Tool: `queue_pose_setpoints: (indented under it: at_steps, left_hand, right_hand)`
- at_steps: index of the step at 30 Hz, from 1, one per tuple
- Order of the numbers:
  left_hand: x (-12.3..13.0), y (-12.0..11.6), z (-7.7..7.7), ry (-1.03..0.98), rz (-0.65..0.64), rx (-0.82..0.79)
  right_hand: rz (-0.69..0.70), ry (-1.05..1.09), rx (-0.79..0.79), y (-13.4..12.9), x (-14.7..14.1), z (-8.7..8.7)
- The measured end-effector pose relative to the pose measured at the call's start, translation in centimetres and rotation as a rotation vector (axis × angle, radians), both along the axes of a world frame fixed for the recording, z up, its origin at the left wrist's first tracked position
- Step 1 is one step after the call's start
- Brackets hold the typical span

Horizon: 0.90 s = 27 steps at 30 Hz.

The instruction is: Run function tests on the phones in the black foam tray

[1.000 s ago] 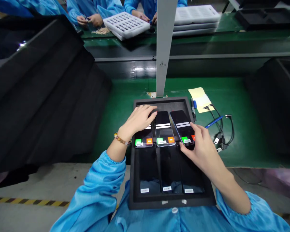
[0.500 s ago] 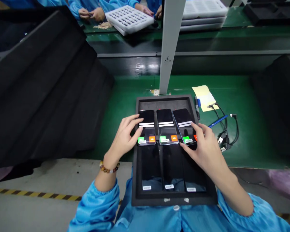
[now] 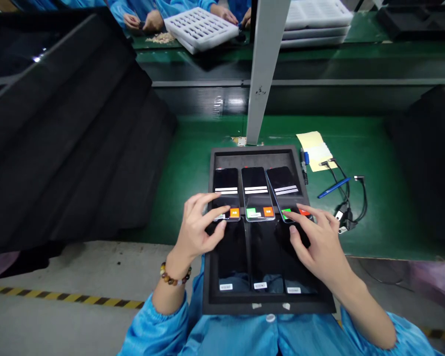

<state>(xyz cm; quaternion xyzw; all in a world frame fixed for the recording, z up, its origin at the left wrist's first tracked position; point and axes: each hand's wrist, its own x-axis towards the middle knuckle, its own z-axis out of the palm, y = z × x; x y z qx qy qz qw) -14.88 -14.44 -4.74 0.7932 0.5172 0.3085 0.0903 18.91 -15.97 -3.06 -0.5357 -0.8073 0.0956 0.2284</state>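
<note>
A black foam tray (image 3: 269, 305) rests partly on the green bench, its near end against my body. Three lit smartphones lie in its far half: a left phone (image 3: 226, 178), a middle phone (image 3: 255, 193) and a slightly tilted right phone (image 3: 282, 177). Each shows white bars and green and orange blocks. Nearer me are several dark-screened phones (image 3: 261, 257) with small white labels. My left hand (image 3: 198, 222) has its fingers spread over the left phone's lower end. My right hand (image 3: 317, 237) reaches a fingertip to the green block on the right phone, fingers apart.
Stacked black foam trays (image 3: 70, 133) stand at the left, and a dark foam stack (image 3: 426, 158) at the right. Pens, a yellow paper (image 3: 315, 148) and black cables (image 3: 350, 202) lie beside the tray. A metal post (image 3: 261, 84) rises behind it. Co-workers' hands (image 3: 152, 22) are across the bench.
Both hands have moved down toward the lower ends of the outer phones. My right fingers have left the right phone's white bars and are now over its coloured blocks.
</note>
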Motion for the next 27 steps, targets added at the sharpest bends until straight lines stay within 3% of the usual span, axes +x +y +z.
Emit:
queue_pose_setpoints:
  at_steps: [5,10,12,17,19,23,27]
  left_hand:
    - [3.5,1.5,1.4,0.106,-0.206,-0.079]
    - [2.4,1.8,1.5,0.048,-0.142,-0.067]
    - [1.1,1.6,1.0,-0.010,-0.058,-0.056]
    - [-0.9,1.1,-1.7,-0.341,0.252,-0.048]
    - [-0.8,1.2,-3.0,-0.420,0.342,-0.065]
    - [-0.2,1.6,-4.3,-0.378,0.324,-0.090]
    - [-0.1,1.6,-4.1,-0.362,0.287,-0.074]
  right_hand:
    - [0.140,0.048,-0.060,0.9,-2.0,0.2]
    - [0.348,0.003,-0.155,2.4,-4.2,0.5]
    - [0.317,0.049,-0.137,3.0,-3.3,0.4]
    - [-0.018,0.240,-0.051,3.8,2.3,-0.8]
    - [-0.070,0.281,-0.057,3.9,3.8,-1.6]
    - [-0.027,0.228,-0.098,3.7,4.3,-2.6]
    - [0.013,0.125,-0.105,3.8,3.4,-2.2]
